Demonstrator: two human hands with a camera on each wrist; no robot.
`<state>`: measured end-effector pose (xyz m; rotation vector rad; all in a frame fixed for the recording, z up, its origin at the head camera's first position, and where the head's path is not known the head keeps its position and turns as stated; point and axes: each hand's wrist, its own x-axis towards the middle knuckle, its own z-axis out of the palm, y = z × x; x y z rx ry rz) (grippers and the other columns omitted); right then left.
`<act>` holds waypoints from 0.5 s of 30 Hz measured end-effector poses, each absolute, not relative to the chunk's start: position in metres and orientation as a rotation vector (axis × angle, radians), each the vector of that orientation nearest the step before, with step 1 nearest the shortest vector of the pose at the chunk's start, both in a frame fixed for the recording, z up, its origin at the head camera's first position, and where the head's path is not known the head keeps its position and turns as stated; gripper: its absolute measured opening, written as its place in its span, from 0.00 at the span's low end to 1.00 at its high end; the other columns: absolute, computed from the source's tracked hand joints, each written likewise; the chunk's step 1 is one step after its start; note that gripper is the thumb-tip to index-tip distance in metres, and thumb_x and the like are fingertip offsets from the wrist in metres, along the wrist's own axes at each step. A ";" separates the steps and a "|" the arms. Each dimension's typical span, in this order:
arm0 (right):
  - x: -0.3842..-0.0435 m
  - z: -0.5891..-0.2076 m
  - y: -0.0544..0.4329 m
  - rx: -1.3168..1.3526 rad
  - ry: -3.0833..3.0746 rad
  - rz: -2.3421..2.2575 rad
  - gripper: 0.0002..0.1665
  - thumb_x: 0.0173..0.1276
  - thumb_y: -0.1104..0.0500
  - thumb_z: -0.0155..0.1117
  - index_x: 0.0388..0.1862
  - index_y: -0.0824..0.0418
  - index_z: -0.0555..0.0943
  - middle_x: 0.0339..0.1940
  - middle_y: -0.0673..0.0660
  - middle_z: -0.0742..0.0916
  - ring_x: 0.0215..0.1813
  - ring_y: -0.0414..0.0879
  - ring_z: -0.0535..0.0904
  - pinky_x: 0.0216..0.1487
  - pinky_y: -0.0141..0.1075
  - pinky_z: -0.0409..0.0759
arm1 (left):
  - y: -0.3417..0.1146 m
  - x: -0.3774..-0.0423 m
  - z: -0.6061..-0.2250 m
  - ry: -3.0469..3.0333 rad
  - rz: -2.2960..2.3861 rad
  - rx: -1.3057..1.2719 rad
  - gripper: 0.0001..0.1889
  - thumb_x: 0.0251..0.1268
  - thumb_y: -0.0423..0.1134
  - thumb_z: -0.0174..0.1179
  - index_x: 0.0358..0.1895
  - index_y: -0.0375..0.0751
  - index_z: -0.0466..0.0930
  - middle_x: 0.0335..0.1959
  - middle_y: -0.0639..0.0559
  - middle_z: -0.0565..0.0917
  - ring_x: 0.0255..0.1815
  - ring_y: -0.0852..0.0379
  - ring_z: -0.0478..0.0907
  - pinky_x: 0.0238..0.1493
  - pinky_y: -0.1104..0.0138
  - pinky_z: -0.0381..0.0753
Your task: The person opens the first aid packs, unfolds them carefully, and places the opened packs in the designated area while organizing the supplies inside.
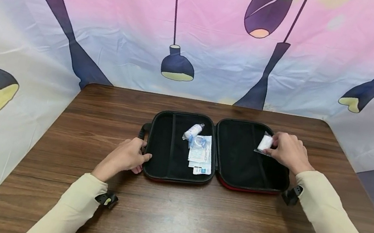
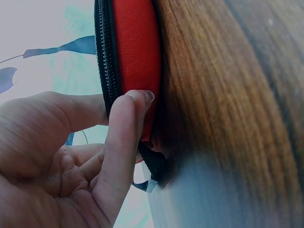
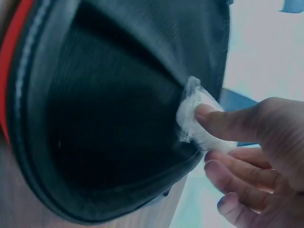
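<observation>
A zip case (image 1: 160, 145) with a black lining and red shell lies unfolded on the table. My left hand (image 1: 127, 155) grips its left rim, thumb on top. In the left wrist view, a fingertip (image 2: 142, 96) presses the red shell (image 2: 137, 47) beside the zipper. Over the case's right half, my right hand (image 1: 290, 150) pinches a white roll in clear wrap (image 1: 265, 142), perhaps a bandage. The right wrist view has this wrapped roll (image 3: 194, 116) against the edge of a black inner pocket (image 3: 118, 123); part of it is hidden by the thumb.
In the case's left half lie another wrapped white roll (image 1: 193, 131) and several flat white-and-blue packets (image 1: 200, 156). A black handle (image 1: 143, 130) sticks out at the left side. The wooden table (image 1: 169, 221) meets a patterned cloth (image 1: 137, 58) behind.
</observation>
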<state>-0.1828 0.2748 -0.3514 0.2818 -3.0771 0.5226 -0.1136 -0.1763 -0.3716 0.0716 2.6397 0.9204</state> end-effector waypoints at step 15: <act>-0.217 -0.361 0.265 0.420 -3.112 0.357 0.09 0.64 0.65 0.69 0.39 0.69 0.80 0.31 0.66 0.84 0.25 0.57 0.79 0.23 0.49 0.77 | -0.176 -0.115 -0.373 2.644 0.909 0.084 0.31 0.74 0.37 0.59 0.72 0.20 0.62 0.16 0.50 0.83 0.17 0.55 0.84 0.24 0.64 0.85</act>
